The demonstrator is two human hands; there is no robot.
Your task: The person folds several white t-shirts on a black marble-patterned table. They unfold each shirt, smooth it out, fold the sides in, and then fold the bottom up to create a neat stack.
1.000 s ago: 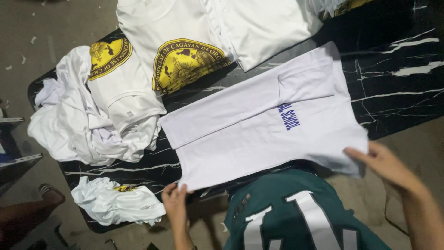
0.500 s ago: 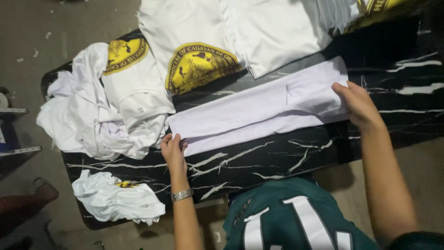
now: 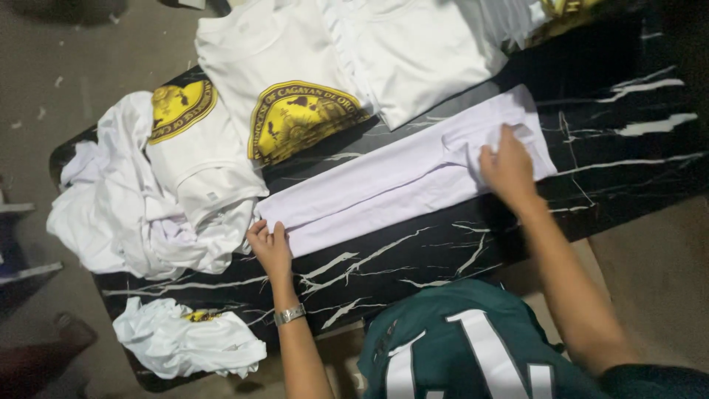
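Black marbled table [image 3: 413, 266], both hands' grips spread flat: left hand [image 3: 270, 247] and right hand [image 3: 508, 166] on folded white shirt [image 3: 384, 192].

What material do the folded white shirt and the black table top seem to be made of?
Folded white shirt: likely soft knit cotton, matte, with limp creases under both hands. Black table top: looks like marble or an imitation, glossy, with white veins; which one is unclear.

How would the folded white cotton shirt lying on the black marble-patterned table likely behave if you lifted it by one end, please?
The folded white shirt would probably droop and unfold, since its soft layers lie loose. It looks light, being thin cloth. On the glossy black table it may slide easily when the left hand and right hand push it.
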